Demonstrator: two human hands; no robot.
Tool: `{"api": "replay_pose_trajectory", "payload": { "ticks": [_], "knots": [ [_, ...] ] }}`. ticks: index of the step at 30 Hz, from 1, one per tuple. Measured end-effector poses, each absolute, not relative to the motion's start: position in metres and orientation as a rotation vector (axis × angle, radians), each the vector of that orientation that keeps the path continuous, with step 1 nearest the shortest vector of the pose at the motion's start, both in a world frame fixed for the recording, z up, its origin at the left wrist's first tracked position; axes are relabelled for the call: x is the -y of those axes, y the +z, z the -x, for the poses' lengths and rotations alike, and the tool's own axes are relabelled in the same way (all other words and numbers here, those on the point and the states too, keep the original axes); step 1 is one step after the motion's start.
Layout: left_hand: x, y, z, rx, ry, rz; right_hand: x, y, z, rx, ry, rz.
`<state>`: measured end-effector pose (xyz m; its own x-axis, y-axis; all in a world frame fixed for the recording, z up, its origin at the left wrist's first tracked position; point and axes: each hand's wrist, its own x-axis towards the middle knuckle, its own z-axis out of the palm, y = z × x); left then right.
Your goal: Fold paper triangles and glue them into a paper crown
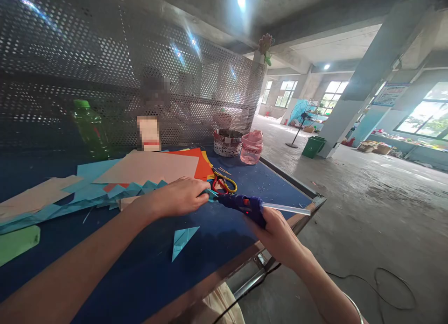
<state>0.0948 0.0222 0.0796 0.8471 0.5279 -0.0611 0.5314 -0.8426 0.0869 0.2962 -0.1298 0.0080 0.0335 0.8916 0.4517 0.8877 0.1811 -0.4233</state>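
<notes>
My right hand is wrapped round the handle of a dark blue hot glue gun, with a clear glue stick jutting out of its back. The gun's nozzle points left, towards my left hand. Between the fingers of that hand is a small folded piece of light blue paper, partly hidden. Just behind the nozzle lie scissors with red and yellow handles. A folded blue paper triangle rests on the table in front of my left hand.
Paper sheets and a strip of folded blue paper cover the table's left side. A green bottle, a basket and a pink container stand at the back. The table edge runs close under my right arm.
</notes>
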Motion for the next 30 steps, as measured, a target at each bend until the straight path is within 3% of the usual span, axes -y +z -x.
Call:
{"api": "replay_pose_trajectory", "payload": {
  "ticks": [30],
  "knots": [
    [-0.0203, 0.0803, -0.0948, -0.862, -0.101, -2.914, 0.1361, 0.006, -0.3001, 1.821, -0.024, 1.731]
  ]
}}
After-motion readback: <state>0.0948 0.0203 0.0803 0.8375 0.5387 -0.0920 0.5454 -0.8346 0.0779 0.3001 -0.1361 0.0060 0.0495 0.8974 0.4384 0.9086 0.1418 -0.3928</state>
